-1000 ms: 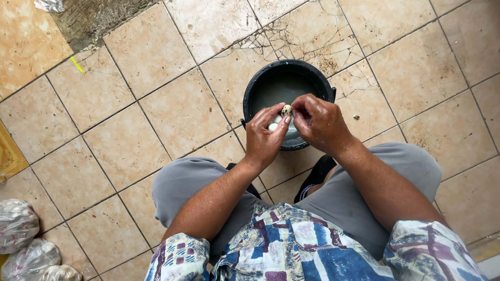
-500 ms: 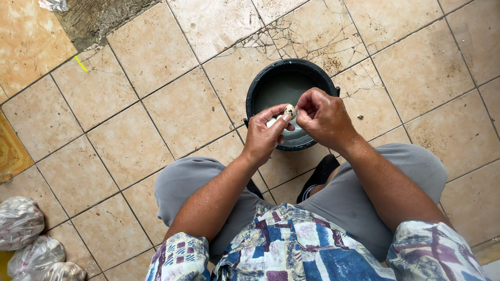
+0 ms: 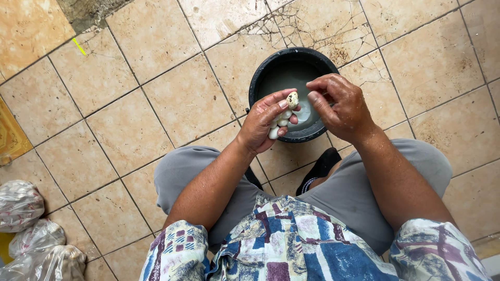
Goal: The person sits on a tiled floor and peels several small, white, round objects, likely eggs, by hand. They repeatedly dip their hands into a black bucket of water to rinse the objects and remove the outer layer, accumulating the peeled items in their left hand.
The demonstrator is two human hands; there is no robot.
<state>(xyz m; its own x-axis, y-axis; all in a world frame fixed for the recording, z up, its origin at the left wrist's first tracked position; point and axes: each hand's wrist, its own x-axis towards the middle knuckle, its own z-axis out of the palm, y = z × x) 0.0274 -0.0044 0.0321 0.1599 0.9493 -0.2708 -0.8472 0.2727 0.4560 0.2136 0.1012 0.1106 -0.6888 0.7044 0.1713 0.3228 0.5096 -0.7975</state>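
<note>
1. Over the black bucket [image 3: 260, 78], both hands meet.
2. Left hand [image 3: 263, 125]: palm up, thumb and forefinger pinching a small speckled egg [image 3: 292, 99]; peeled white eggs [image 3: 277, 125] cupped below.
3. Right hand [image 3: 341, 106] at 3 o'clock of the egg, fingers curled, not touching it.

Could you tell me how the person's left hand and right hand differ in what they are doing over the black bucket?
The left hand pinches a small speckled egg at its fingertips and cups a few white peeled ones lower down; the right hand holds nothing visible. The left hand turns palm toward the right, fingers curled; the right hand shows its back, fingertips reaching toward the egg. Both hang above the black bucket.
</note>
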